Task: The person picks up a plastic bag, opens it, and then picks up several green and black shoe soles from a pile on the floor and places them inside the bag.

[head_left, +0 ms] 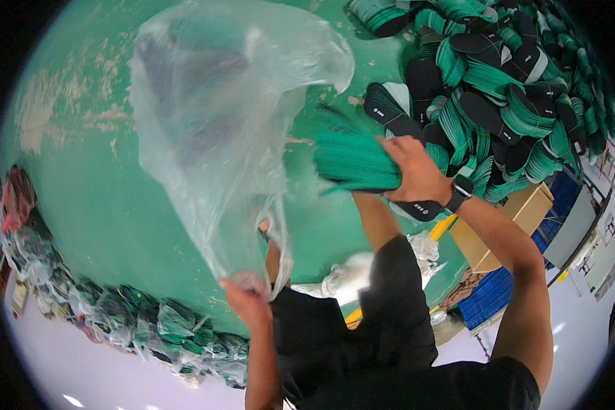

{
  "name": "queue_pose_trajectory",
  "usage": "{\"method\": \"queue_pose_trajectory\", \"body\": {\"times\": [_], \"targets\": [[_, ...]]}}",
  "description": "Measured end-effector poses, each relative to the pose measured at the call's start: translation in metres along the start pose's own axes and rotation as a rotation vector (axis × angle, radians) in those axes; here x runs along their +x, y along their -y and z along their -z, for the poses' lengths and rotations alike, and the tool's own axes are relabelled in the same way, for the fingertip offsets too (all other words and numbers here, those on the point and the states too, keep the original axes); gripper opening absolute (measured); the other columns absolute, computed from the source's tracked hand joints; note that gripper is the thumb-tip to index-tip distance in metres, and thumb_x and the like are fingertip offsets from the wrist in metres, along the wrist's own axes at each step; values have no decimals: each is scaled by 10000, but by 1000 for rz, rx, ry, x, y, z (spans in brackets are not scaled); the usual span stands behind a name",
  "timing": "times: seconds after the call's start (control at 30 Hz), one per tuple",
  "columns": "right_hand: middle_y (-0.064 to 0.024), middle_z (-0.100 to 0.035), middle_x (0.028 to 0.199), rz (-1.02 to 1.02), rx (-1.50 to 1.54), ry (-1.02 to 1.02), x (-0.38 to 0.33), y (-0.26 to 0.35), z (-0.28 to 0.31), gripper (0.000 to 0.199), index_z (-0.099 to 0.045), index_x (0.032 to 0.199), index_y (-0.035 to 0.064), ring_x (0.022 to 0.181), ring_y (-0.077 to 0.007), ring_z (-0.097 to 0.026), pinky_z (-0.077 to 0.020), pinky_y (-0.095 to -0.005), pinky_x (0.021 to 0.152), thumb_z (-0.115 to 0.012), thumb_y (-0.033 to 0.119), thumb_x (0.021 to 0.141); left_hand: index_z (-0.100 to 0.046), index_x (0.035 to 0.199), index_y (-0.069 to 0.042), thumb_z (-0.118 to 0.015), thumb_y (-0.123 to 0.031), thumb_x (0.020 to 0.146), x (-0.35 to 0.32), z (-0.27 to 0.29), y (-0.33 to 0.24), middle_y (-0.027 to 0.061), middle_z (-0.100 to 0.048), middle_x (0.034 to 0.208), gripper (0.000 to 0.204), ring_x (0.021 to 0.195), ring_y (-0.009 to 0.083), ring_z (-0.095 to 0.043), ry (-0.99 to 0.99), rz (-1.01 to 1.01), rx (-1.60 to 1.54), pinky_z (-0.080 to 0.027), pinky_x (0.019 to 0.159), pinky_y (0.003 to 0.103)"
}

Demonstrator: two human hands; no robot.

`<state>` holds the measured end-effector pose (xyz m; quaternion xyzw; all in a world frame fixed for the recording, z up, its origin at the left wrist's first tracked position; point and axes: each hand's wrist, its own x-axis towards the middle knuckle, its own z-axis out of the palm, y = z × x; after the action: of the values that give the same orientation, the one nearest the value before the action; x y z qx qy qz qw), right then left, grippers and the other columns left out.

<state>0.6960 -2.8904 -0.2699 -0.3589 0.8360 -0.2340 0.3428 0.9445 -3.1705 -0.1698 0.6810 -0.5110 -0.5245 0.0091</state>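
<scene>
My left hand [249, 304] is closed on the gathered edge of a large clear plastic bag [215, 184], which spreads out above it over the green floor. Dark, blurred shapes show through the bag's upper part. In my right hand [418, 171] is a stack of insoles [355, 160], green along its edges and smeared by motion. The stack is to the right of the bag and apart from its lower end. Just beyond my right hand lies a big heap of insole stacks [488, 113], black on top with green edges.
Filled clear bags [178, 324] line the floor's edge at the lower left, with a red bag [17, 195] at their far end. White plastic [352, 273] lies by my legs. A cardboard box [482, 239] stands at the right, near blue material [485, 297].
</scene>
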Motion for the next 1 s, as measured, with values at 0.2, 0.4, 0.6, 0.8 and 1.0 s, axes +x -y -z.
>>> {"method": "queue_pose_trajectory", "body": {"times": [0.2,0.4,0.6,0.8,1.0], "targets": [[-202,-512,1012,237,-96,296,120,154,-29,905,-415,1258,-14,976,-344,-485,-381,-409,864,-734,363,499,-537,689,-12,-318,-399,973,2,35,-9,-10,-421,515,528,455,80,-366,201,-130,49,-251,426,234],[-221,-592,995,-153,60,-27,227,196,-64,708,-552,1141,44,946,-385,-546,-443,-434,801,-690,496,613,-571,693,3,-299,-360,966,-33,83,17,17,-493,568,530,501,106,-445,288,-249,332,-336,465,254],[-170,-597,1103,-223,397,-14,202,190,-139,720,-587,1134,82,1065,-281,-534,-410,-387,912,-675,603,644,-604,707,30,-389,-247,941,-76,88,30,94,-540,543,421,495,178,-531,306,-315,269,-410,477,298],[-211,-573,1128,-81,616,-109,282,213,-119,851,-543,1160,-37,1081,-279,-513,-359,-373,976,-628,648,663,-580,687,18,-471,-234,917,-77,87,53,49,-517,559,358,515,130,-482,261,-200,270,-382,478,292],[-212,-623,1005,170,-211,327,322,144,7,745,-628,1048,-5,932,-309,-598,-465,-393,816,-555,656,712,-508,631,-38,-520,-285,911,-35,86,39,-13,-449,544,373,484,99,-386,131,-132,315,-287,445,267]]}}
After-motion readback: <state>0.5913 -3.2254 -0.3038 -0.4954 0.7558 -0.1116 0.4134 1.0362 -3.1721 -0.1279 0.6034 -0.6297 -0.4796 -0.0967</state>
